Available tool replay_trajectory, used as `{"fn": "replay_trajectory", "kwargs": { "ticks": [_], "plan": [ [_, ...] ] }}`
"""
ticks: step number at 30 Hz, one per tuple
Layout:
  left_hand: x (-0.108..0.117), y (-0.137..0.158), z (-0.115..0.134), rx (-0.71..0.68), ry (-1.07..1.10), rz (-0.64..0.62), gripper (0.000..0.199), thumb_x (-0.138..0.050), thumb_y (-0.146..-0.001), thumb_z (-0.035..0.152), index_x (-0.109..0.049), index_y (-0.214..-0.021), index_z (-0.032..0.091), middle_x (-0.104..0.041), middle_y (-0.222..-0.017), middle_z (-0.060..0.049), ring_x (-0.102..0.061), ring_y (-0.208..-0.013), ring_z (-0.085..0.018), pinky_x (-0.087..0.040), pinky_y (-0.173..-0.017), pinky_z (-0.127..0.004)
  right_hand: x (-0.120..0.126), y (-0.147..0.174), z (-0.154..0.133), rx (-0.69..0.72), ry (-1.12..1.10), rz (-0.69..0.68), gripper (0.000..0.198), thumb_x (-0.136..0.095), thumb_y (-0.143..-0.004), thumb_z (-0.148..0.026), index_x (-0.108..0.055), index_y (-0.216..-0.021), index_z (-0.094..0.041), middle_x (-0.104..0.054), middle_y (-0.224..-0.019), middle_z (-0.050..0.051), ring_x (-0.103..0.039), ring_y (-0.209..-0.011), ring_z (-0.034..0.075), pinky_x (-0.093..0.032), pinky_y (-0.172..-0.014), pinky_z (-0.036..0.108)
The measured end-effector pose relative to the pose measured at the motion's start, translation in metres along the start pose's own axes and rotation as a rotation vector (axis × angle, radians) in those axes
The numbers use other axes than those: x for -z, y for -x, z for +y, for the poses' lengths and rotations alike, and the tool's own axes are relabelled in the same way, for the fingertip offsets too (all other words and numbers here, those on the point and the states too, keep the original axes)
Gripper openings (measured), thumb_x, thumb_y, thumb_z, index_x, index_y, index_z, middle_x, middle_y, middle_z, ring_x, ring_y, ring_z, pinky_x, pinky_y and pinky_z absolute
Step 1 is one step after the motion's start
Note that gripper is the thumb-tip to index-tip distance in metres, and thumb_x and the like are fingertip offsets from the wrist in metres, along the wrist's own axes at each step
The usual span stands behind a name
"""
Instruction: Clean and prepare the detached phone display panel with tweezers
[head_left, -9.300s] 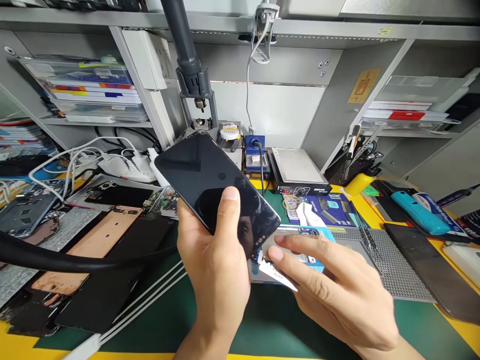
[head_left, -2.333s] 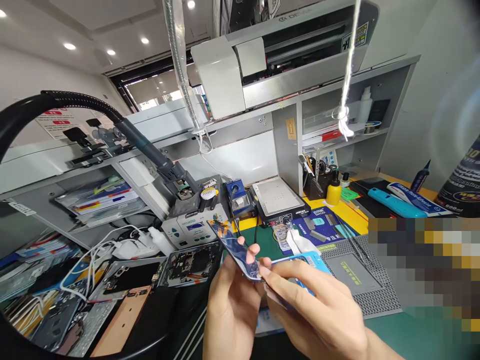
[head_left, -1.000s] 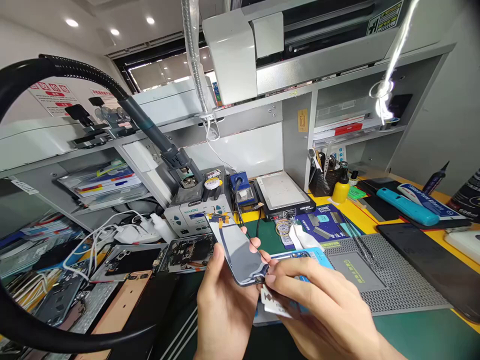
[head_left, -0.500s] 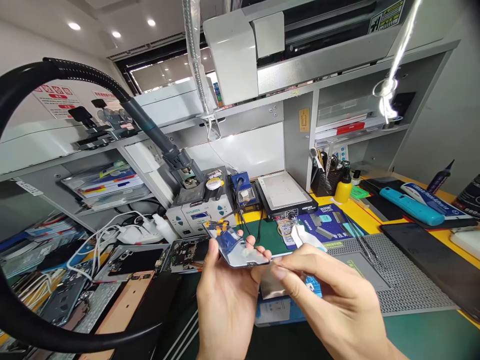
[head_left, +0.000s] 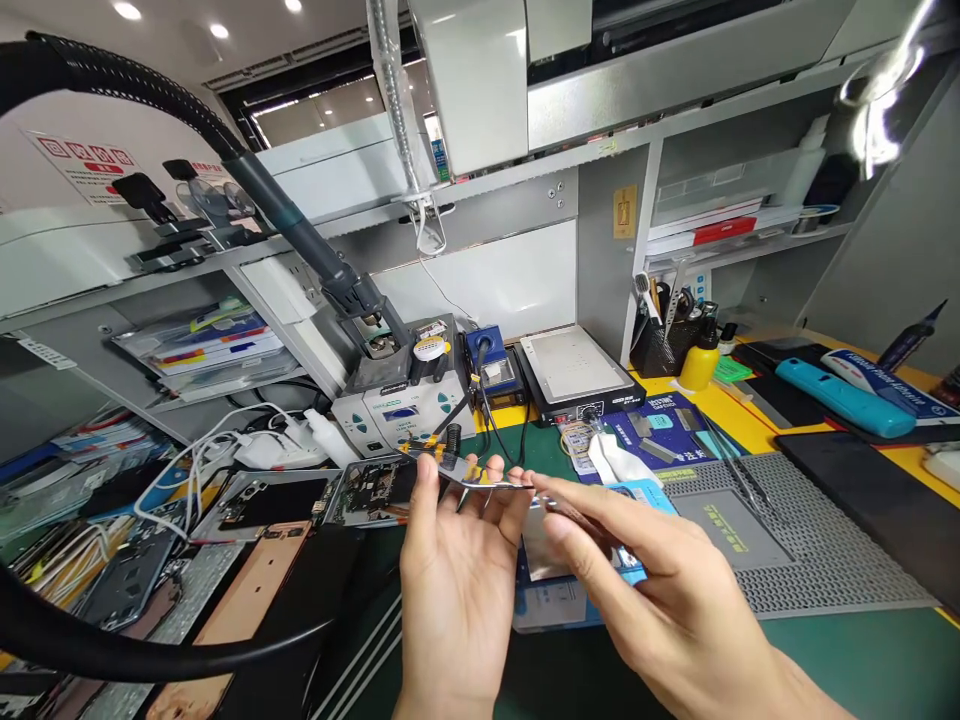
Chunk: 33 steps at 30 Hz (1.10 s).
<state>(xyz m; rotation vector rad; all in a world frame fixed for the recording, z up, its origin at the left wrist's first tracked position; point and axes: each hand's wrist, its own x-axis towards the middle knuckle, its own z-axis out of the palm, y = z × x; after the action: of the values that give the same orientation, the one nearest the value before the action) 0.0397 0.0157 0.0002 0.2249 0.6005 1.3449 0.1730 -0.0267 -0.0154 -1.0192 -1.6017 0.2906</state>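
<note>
My left hand [head_left: 457,590] is closed on a thin, glossy phone screen panel [head_left: 459,474], thumb at its left edge and fingertips behind and under it. The panel tilts almost edge-on, with a yellow-and-black flex cable [head_left: 424,447] at its upper left end. At the panel's right corner is my right hand [head_left: 660,570], index fingertip touching or nearly touching the edge and thumb just below. Something small and thin seems to lie between those fingers, too hidden to name. Under the hands rests a blue-edged package [head_left: 555,612] with a silvery surface.
Tweezers [head_left: 739,470] lie on a grey perforated mat [head_left: 817,540] at the right. Behind stand a hot plate [head_left: 574,365] and a rework station [head_left: 397,410]. A black hose [head_left: 187,660] curves across the left, over opened devices. A yellow bottle [head_left: 699,362] stands back right.
The panel has tipped flatter, so its face shows less. My right index finger has straightened along the edge, and the thumb sits farther from it. The view has shifted slightly.
</note>
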Motion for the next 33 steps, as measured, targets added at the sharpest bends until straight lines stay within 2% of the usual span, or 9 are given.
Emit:
{"fn": "replay_trajectory", "kwargs": {
  "ticks": [2,5,7,10,13,17,24,33],
  "plan": [
    [0.0004,-0.0012,-0.0002,0.002,-0.032,0.021,0.032,-0.063,-0.093,0.04,-0.061,-0.106,0.011,-0.068,-0.094,-0.012,-0.071,-0.086,-0.023,-0.063,-0.077,-0.033,-0.0007,0.0012,0.0015,0.041,0.031,0.036,0.026,-0.065,-0.091,-0.006,-0.071,-0.114,-0.017,-0.081,-0.096,0.003,-0.077,-0.079,0.011,-0.059,-0.076,0.013],
    [0.0012,-0.0034,-0.0011,0.004,-0.062,0.056,0.032,-0.066,-0.091,0.042,-0.06,-0.1,0.012,-0.068,-0.094,-0.012,-0.072,-0.09,-0.025,-0.063,-0.078,-0.034,-0.0005,0.0031,0.0028,0.059,0.087,0.06,0.016,-0.068,-0.088,-0.007,-0.071,-0.099,-0.018,-0.078,-0.078,-0.001,-0.068,-0.056,0.008,-0.055,-0.055,0.015],
    [0.0015,-0.004,-0.0019,-0.007,-0.066,0.064,0.03,-0.068,-0.09,0.042,-0.06,-0.097,0.014,-0.068,-0.094,-0.011,-0.072,-0.089,-0.024,-0.063,-0.078,-0.035,-0.0002,0.0042,0.0039,0.087,0.125,0.072,0.016,-0.068,-0.088,-0.006,-0.07,-0.098,-0.018,-0.077,-0.079,0.0,-0.069,-0.06,0.01,-0.055,-0.058,0.017],
    [0.0015,-0.003,-0.0034,-0.006,-0.069,0.041,0.03,-0.069,-0.088,0.044,-0.062,-0.092,0.015,-0.068,-0.091,-0.01,-0.072,-0.087,-0.024,-0.063,-0.077,-0.035,-0.0002,0.005,0.0057,0.154,0.155,0.096,0.021,-0.067,-0.087,-0.002,-0.069,-0.101,-0.017,-0.076,-0.091,0.005,-0.073,-0.08,0.013,-0.059,-0.074,0.021],
    [0.0014,-0.0013,-0.0047,-0.003,-0.053,0.009,0.028,-0.069,-0.089,0.042,-0.064,-0.091,0.015,-0.068,-0.088,-0.009,-0.072,-0.082,-0.022,-0.063,-0.074,-0.032,-0.0002,0.0041,0.0063,0.194,0.18,0.107,0.022,-0.067,-0.086,0.001,-0.069,-0.101,-0.016,-0.076,-0.099,0.009,-0.073,-0.091,0.015,-0.06,-0.08,0.023],
    [0.0015,-0.0005,-0.0058,-0.025,-0.042,-0.015,0.026,-0.07,-0.089,0.039,-0.066,-0.096,0.015,-0.068,-0.087,-0.008,-0.069,-0.079,-0.019,-0.062,-0.074,-0.032,-0.0004,0.0019,0.0069,0.215,0.172,0.127,0.025,-0.066,-0.087,0.002,-0.07,-0.103,-0.016,-0.077,-0.098,0.008,-0.074,-0.091,0.016,-0.062,-0.081,0.024],
    [-0.0016,-0.0006,-0.0066,-0.017,-0.034,-0.028,0.025,-0.067,-0.091,0.039,-0.065,-0.089,0.014,-0.067,-0.084,-0.007,-0.07,-0.079,-0.019,-0.062,-0.077,-0.034,0.0,0.0011,0.0074,0.224,0.154,0.126,0.024,-0.066,-0.086,0.003,-0.07,-0.103,-0.013,-0.078,-0.094,0.007,-0.075,-0.089,0.012,-0.059,-0.084,0.017],
    [-0.0011,-0.0004,-0.007,-0.014,-0.03,-0.042,0.022,-0.068,-0.09,0.038,-0.065,-0.091,0.016,-0.066,-0.084,-0.006,-0.069,-0.079,-0.019,-0.062,-0.078,-0.034,0.0001,0.0025,0.0075,0.225,0.197,0.123,0.026,-0.065,-0.088,0.002,-0.069,-0.106,-0.017,-0.079,-0.095,0.007,-0.075,-0.086,0.015,-0.061,-0.079,0.022]
  ]
}}
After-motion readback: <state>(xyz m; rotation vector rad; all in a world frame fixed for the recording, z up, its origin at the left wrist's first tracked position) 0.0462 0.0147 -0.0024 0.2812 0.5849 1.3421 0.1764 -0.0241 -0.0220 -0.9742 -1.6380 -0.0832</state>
